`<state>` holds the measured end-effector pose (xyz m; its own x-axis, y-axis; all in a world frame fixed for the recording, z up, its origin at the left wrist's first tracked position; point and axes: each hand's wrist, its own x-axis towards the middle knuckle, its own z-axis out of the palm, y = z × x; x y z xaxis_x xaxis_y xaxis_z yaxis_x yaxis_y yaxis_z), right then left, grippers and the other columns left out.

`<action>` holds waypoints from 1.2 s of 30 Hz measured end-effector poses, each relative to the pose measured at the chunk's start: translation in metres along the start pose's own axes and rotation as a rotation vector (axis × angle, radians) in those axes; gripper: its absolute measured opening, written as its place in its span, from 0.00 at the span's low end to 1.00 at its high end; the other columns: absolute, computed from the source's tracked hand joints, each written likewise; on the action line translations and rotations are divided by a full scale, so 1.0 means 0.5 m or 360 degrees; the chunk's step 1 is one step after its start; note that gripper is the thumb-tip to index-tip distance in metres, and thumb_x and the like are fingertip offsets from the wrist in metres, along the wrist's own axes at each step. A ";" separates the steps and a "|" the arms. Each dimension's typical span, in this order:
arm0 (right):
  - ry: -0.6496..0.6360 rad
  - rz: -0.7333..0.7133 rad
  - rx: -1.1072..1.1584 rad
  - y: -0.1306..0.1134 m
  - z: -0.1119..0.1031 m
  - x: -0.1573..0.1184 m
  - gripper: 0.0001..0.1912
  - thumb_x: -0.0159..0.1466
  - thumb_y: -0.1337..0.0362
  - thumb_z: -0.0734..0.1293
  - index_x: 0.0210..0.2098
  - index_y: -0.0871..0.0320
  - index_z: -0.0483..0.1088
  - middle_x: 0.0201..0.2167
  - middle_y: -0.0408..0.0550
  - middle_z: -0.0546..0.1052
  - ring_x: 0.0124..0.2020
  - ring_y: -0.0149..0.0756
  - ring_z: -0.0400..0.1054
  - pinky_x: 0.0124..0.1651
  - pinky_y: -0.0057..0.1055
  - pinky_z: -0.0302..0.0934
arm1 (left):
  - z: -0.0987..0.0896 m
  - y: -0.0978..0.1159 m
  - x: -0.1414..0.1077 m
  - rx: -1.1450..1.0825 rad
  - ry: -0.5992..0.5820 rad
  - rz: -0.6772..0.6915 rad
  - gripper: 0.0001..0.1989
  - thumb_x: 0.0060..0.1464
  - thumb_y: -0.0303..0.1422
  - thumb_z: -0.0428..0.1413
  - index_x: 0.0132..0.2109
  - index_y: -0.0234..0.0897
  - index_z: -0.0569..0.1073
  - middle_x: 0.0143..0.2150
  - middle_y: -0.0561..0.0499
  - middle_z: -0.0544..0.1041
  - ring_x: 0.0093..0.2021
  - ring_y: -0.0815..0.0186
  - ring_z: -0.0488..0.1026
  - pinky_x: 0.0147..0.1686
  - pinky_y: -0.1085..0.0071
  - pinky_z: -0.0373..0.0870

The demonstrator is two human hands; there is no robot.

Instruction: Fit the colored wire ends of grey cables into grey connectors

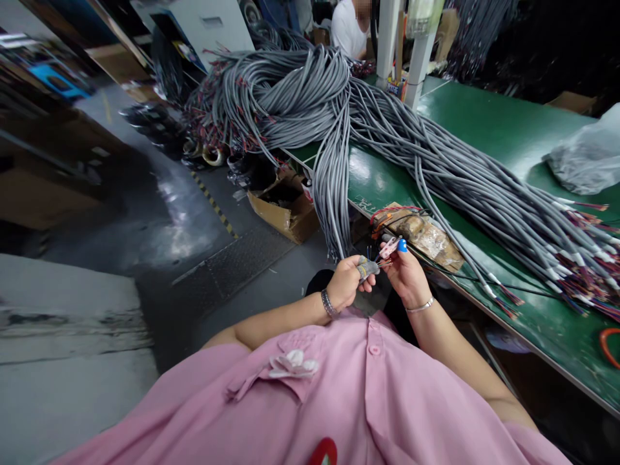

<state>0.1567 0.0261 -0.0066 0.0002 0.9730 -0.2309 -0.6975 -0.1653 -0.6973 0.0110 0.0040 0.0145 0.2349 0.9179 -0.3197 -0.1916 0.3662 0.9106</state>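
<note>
Just beyond my pink shirt, both hands meet at the edge of the green table. My left hand, with a dark bracelet and grey covering on a fingertip, is closed around the end of a grey cable; thin wire ends poke out toward the right. My right hand, wearing a silver bangle, pinches among these wires, with blue and patterned wraps on its fingertips. What lies between its fingers is too small to name. Grey cables hang over the table edge beside my left hand.
A large bundle of grey cables stretches across the table. Near my right hand lies a taped brown block. An open cardboard box stands on the floor. A plastic bag is at the right. A person in white is behind.
</note>
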 end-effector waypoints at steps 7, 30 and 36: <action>-0.0007 -0.0024 0.0044 0.003 0.001 0.000 0.15 0.56 0.52 0.74 0.35 0.57 0.77 0.32 0.45 0.79 0.28 0.29 0.67 0.29 0.25 0.65 | 0.001 0.003 -0.003 0.0012 -0.0049 -0.0006 0.10 0.47 0.36 0.59 0.29 0.33 0.70 0.19 0.53 0.72 0.15 0.74 0.66 0.15 0.78 0.53; -0.0101 0.0290 0.0058 -0.016 -0.002 -0.011 0.25 0.56 0.38 0.67 0.35 0.55 0.74 0.35 0.46 0.79 0.28 0.30 0.69 0.30 0.27 0.66 | -0.010 0.001 -0.023 -0.0015 -0.0029 0.0138 0.14 0.47 0.40 0.61 0.29 0.34 0.71 0.21 0.53 0.73 0.16 0.74 0.67 0.16 0.77 0.57; -0.0028 0.0187 -0.0110 -0.018 -0.008 -0.010 0.16 0.58 0.50 0.71 0.37 0.56 0.75 0.33 0.44 0.79 0.27 0.28 0.69 0.29 0.24 0.65 | -0.010 0.002 -0.030 0.0096 0.0051 0.0236 0.15 0.49 0.43 0.61 0.30 0.34 0.71 0.22 0.52 0.75 0.18 0.73 0.69 0.18 0.77 0.60</action>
<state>0.1658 0.0222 -0.0019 -0.0917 0.9489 -0.3020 -0.6407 -0.2884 -0.7116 0.0023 -0.0086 0.0191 0.1777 0.9660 -0.1876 -0.1644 0.2171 0.9622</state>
